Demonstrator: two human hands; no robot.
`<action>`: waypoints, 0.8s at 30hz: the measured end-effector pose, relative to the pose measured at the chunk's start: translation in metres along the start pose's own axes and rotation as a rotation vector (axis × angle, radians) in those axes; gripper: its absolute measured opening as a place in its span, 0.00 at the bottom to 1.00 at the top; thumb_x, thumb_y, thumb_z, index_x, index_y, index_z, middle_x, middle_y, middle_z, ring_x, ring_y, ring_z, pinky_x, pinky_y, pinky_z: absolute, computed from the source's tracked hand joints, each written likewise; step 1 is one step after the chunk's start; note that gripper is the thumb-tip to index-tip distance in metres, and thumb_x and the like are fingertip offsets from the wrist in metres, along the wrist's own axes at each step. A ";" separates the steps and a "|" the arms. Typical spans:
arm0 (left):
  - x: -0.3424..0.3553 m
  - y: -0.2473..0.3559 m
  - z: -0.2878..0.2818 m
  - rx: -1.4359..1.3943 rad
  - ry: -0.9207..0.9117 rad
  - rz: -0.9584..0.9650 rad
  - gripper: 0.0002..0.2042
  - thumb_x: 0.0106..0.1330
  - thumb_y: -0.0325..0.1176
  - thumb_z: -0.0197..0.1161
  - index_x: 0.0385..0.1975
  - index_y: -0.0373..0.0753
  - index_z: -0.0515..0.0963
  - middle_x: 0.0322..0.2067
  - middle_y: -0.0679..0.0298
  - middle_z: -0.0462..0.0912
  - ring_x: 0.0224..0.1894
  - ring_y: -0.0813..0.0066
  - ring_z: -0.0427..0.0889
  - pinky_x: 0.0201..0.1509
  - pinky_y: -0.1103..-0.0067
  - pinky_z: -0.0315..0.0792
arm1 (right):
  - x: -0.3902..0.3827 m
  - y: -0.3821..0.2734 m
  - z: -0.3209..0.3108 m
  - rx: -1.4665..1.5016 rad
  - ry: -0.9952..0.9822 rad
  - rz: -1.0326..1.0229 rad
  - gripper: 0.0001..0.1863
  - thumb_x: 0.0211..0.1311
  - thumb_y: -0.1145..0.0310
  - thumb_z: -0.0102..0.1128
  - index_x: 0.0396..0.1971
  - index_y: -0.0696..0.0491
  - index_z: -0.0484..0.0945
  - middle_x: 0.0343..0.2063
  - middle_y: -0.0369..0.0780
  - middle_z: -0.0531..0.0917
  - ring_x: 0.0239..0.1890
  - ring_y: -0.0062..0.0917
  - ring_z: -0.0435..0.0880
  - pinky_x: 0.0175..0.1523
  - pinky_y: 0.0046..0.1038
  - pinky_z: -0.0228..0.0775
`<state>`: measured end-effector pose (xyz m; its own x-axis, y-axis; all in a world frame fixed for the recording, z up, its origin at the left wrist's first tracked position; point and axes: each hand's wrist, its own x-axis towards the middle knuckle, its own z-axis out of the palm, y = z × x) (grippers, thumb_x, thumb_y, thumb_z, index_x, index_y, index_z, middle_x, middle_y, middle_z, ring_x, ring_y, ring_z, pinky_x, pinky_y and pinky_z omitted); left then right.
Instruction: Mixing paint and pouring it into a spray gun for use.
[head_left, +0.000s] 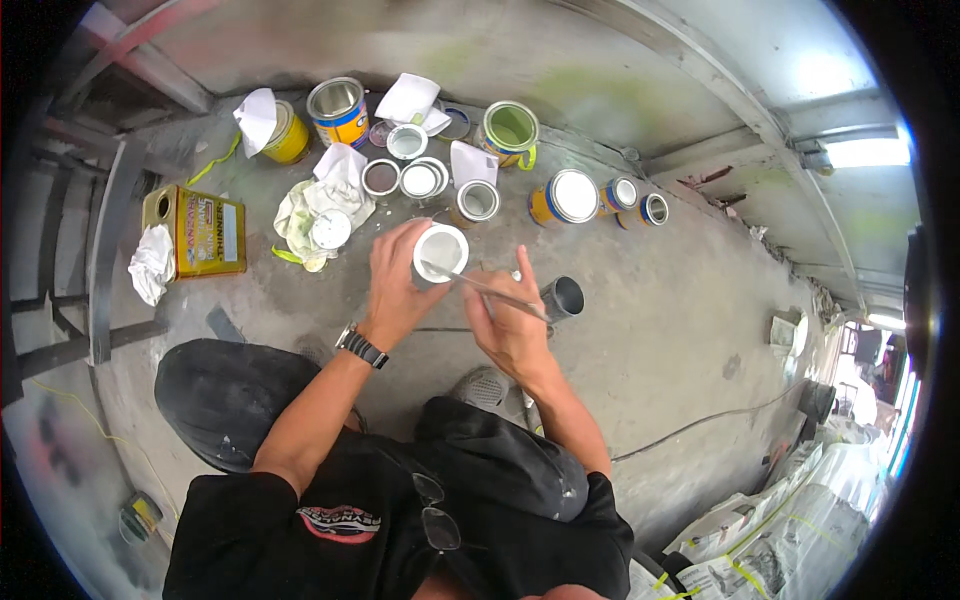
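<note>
My left hand is wrapped around a small white cup and holds it up off the floor. White stuff, which looks like paint, shows inside it. A thin flat metal stirring stick is gripped in my right hand, with one finger stretched out away from it. The stick's far end reaches into the cup. Just right of my right hand stands an open dark metal can. Beyond the cup is an open can with a grey inside.
A yellow rectangular thinner can stands at left beside crumpled white paper. Several paint cans line the far wall, among them a green-coated open one and a white-lidded one. A hose crosses the floor at right.
</note>
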<state>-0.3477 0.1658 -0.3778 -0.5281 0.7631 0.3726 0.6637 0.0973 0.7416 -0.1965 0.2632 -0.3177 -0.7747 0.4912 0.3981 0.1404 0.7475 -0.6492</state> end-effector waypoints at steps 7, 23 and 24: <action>-0.001 -0.015 0.003 -0.123 0.104 -0.279 0.40 0.48 0.30 0.80 0.64 0.35 0.67 0.57 0.55 0.74 0.59 0.62 0.74 0.63 0.70 0.69 | -0.004 -0.016 -0.046 0.066 0.200 0.012 0.09 0.58 0.82 0.62 0.38 0.58 0.80 0.33 0.43 0.87 0.36 0.32 0.87 0.73 0.54 0.54; -0.021 -0.065 0.048 -0.050 0.157 -0.341 0.42 0.47 0.35 0.80 0.63 0.34 0.65 0.54 0.53 0.74 0.56 0.57 0.74 0.61 0.67 0.69 | -0.017 0.017 -0.006 0.484 0.499 0.469 0.12 0.74 0.71 0.55 0.43 0.65 0.80 0.32 0.43 0.88 0.41 0.17 0.82 0.47 0.21 0.70; -0.021 -0.068 0.050 -0.057 0.164 -0.347 0.41 0.47 0.35 0.81 0.62 0.34 0.66 0.53 0.52 0.73 0.55 0.56 0.74 0.60 0.66 0.69 | -0.016 0.020 -0.001 0.534 0.486 0.501 0.12 0.74 0.70 0.55 0.42 0.64 0.81 0.33 0.43 0.88 0.40 0.16 0.82 0.44 0.18 0.68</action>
<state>-0.3555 0.1750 -0.4640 -0.7973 0.5778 0.1747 0.4021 0.2926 0.8676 -0.1811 0.2705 -0.3365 -0.3337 0.9326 0.1377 -0.0077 0.1434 -0.9896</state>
